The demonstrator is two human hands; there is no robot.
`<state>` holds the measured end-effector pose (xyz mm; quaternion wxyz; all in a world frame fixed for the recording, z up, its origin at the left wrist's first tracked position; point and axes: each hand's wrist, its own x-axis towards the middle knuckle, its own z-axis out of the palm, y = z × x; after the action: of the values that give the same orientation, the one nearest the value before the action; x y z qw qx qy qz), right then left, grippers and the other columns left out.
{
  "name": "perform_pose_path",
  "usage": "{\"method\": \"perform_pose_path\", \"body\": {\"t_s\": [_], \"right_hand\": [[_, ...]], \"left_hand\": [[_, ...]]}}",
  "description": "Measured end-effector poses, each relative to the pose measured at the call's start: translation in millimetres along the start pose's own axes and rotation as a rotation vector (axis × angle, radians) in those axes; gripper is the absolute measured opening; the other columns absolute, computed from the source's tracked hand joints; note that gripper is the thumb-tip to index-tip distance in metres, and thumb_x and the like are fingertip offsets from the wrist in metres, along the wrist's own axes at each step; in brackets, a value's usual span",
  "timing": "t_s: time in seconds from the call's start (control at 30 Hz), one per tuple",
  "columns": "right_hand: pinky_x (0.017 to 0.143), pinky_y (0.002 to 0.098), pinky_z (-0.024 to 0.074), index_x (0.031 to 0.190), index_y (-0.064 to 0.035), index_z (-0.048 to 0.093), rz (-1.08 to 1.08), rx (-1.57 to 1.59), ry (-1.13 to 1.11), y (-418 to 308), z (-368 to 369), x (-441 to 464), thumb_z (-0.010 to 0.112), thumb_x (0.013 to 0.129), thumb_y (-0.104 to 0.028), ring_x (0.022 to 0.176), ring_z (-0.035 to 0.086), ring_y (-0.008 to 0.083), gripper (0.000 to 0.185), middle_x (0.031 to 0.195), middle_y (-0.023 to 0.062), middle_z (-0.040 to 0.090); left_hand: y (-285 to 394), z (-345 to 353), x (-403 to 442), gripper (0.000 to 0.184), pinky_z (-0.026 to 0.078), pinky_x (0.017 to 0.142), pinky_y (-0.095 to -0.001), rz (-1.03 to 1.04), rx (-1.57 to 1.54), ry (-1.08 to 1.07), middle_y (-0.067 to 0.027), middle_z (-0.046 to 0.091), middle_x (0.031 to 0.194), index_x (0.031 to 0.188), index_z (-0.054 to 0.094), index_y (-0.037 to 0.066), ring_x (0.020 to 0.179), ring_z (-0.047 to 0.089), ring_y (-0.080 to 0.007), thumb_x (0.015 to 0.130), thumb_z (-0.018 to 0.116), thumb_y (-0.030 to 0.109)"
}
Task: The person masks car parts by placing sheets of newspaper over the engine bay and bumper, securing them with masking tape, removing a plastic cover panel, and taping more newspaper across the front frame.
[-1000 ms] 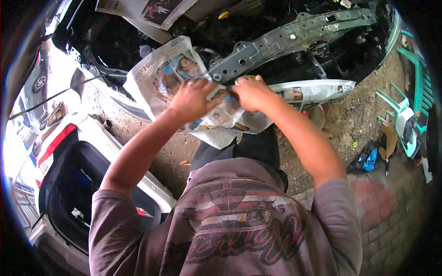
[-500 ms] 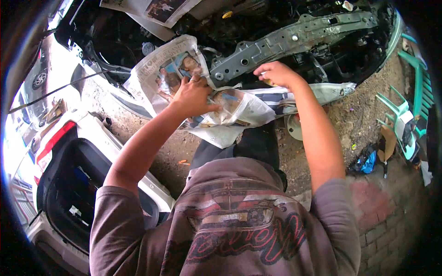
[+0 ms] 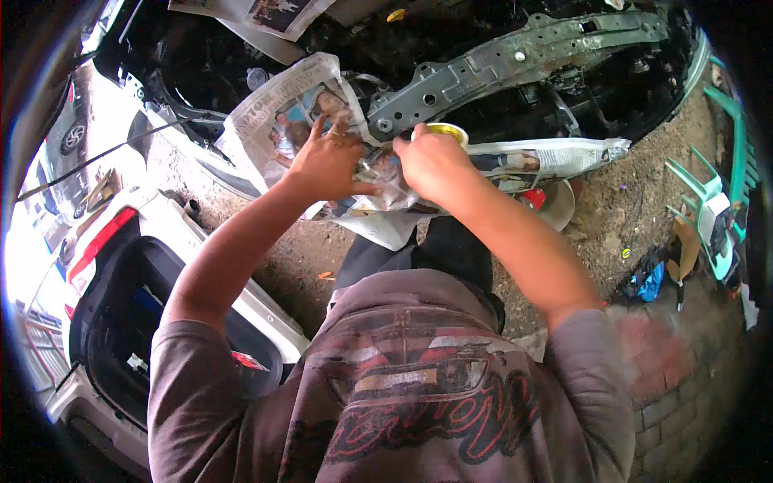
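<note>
Left hand (image 3: 325, 167), fingers spread, flattens newspaper (image 3: 259, 129) beside metal crossbar (image 3: 475, 71); right hand (image 3: 439, 165), clasping apparent tape roll (image 3: 452, 130), needs paper steady.

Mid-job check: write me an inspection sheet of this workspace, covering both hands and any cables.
Surface: dark vehicle bay with a metal crossbar.
Job's things: creased newspaper along the bay's edge; round item, white-rimmed, yellow inside, by the right hand.
Clutter: green plastic pieces and a blue item on the ground.
Hands: left hand spread on newspaper; right hand at newspaper, grip unclear.
Cables: thin dark line at left, cable or rod unclear.
Surroundings: dirt ground, brick paving.
</note>
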<state>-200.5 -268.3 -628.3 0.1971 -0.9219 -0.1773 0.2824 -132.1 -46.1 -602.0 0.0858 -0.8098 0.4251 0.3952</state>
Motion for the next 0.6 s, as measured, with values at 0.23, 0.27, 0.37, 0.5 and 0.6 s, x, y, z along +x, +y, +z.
{"method": "perform_pose_path", "body": {"t_s": [0.23,0.27,0.37,0.5,0.6], "right_hand": [[0.093,0.0481,0.0597,0.129,-0.0128,0.073,-0.061,0.025,-0.441,10,11,42,0.066,0.089,-0.021,0.114,0.074,0.0344,0.041,0.122,0.0158,0.076],[0.096,0.0467,0.0590,0.134,-0.0156,0.071,-0.062,0.020,-0.482,12,6,46,0.070,0.084,-0.022,0.117,0.072,0.0332,0.051,0.125,0.0123,0.076],[0.103,0.0485,0.0553,0.145,-0.0214,0.064,-0.118,0.020,-0.600,14,-1,58,0.067,0.081,-0.015,0.123,0.068,0.0369,0.064,0.132,0.0174,0.072],[0.105,0.0459,0.0536,0.149,-0.0252,0.061,-0.138,0.106,-0.643,16,-14,63,0.069,0.081,-0.018,0.127,0.066,0.0354,0.069,0.136,0.0141,0.071],[0.105,0.0453,0.0537,0.147,-0.0241,0.062,-0.114,0.057,-0.722,15,6,78,0.071,0.081,-0.019,0.127,0.066,0.0348,0.067,0.136,0.0128,0.071]], "left_hand": [[-4,7,4,0.093,0.021,0.124,-0.0701,-0.044,-0.050,0.094,-0.0172,0.071,0.133,0.131,0.070,0.005,0.149,0.044,-0.0387,0.078,0.069,0.082],[-4,5,5,0.091,0.020,0.125,-0.0701,-0.084,-0.055,0.068,-0.0171,0.071,0.133,0.131,0.070,0.007,0.149,0.044,-0.0387,0.078,0.070,0.081],[-4,12,-2,0.087,0.020,0.125,-0.0701,-0.082,-0.085,0.149,-0.0166,0.070,0.134,0.131,0.071,0.011,0.148,0.046,-0.0382,0.078,0.071,0.079],[-10,6,-9,0.083,0.023,0.122,-0.0703,-0.037,-0.050,0.135,-0.0148,0.069,0.137,0.129,0.072,0.013,0.144,0.049,-0.0364,0.077,0.072,0.078],[-10,7,-2,0.084,0.027,0.122,-0.0668,-0.041,-0.021,0.135,-0.0143,0.068,0.136,0.128,0.073,0.011,0.143,0.050,-0.0356,0.077,0.072,0.077]]}}
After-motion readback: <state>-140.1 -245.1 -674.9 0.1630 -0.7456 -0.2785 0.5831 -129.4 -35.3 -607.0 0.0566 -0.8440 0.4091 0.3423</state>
